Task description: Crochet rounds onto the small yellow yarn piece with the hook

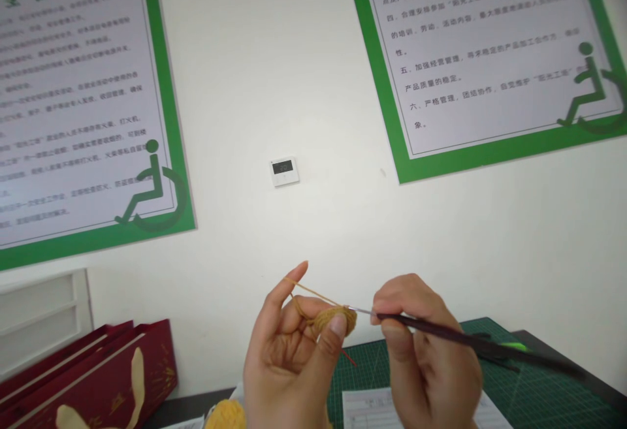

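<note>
My left hand [294, 350] pinches a small mustard-yellow crochet piece [321, 319] between thumb and fingers. A strand of yellow yarn [318, 294] runs from the piece up over the raised index finger. In my right hand [428, 344] is a crochet hook [441, 330] with a dark handle and thin metal shaft, gripped between thumb and fingers. The hook's tip meets the upper right edge of the crochet piece. A short red thread [349, 356] sticks out below it. Low beside my left wrist sits a ball of yellow yarn [225, 414], partly cut off by the frame.
A green cutting mat [533, 377] covers the table, with a printed sheet [365, 409] on it. Behind my right hand lies a dark object with a bright green part [514, 346]. Red gift bags [112, 370] stand at left. On the wall are a thermostat [284, 172] and two green-framed posters.
</note>
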Motion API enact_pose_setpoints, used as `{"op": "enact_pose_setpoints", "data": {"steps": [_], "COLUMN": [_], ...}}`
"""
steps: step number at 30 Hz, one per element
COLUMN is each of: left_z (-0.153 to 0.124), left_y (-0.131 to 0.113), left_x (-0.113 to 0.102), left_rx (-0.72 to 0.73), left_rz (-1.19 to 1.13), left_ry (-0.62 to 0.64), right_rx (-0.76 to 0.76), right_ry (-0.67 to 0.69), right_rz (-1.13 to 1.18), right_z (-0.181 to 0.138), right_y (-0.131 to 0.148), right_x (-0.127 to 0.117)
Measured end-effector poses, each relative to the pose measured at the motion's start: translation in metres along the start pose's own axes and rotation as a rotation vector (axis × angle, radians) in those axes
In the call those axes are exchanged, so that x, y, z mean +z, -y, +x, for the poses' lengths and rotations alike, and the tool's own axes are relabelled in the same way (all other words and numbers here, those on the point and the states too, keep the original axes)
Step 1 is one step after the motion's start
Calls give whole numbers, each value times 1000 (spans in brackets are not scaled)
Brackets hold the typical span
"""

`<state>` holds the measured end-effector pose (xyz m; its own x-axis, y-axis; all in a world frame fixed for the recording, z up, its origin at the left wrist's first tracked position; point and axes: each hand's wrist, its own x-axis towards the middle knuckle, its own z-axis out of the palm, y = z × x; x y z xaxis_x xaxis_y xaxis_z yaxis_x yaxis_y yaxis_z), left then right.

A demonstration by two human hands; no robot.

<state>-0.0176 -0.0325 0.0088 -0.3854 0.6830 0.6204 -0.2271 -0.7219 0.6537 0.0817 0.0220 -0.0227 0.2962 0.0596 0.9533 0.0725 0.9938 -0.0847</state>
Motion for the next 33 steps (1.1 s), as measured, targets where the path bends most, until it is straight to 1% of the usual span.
{"op": "enact_pose_setpoints", "data": {"steps": [3,5,7,9,10,11,12,13,14,16,18,19,20,21,22,23,24,26,28,30,33], "left_z": [2,4,6,7,8,7,7,6,6,4,3,3,2,2,2,3,3,5,7,9,11], "left_y": [-1,0,1,3,3,3,3,3,3,3,2,1,0,-1,-2,-4,-5,-7,-7,-6,-3], "left_x": [-5,-9,-12,-14,-14,-14,-13,-12,-11,-8,-7,-6,-6,-6,-7,-7,-8,-10,-12,-13,-15], "left_rx": [-46,-83,-108,-120,-118,-110,-99,-89,-81,-74,-87,-112,-158,-224,-301,-377,-438,-491,-481,-454,-422], "left_rz": [-59,-99,-120,-130,-129,-125,-120,-115,-112,-116,-136,-155,-179,-206,-235,-263,-288,-323,-342,-341,-327], "left_ry": [65,111,140,158,160,158,152,144,132,101,91,100,117,140,161,178,190,203,214,229,251], "right_rx": [370,618,836,971,995,988,950,883,785,491,117,-69,-221,-315,-343,-305,-217,24,210,379,633], "right_ry": [-22,9,65,120,133,134,133,126,107,68,48,61,41,33,20,2,-14,-67,-126,-145,-72], "right_rz": [217,431,639,790,841,870,878,858,805,595,273,103,-20,-81,-69,5,121,373,564,710,919], "right_z": [5,10,14,14,13,11,9,7,5,4,4,5,6,6,6,5,4,1,-2,-2,2], "right_y": [0,-1,-1,0,0,0,-1,-1,-2,-5,-7,-7,-8,-7,-7,-6,-4,-1,2,3,4], "right_x": [-3,-2,2,6,9,10,12,12,12,9,3,1,0,0,1,3,7,15,20,20,16]}}
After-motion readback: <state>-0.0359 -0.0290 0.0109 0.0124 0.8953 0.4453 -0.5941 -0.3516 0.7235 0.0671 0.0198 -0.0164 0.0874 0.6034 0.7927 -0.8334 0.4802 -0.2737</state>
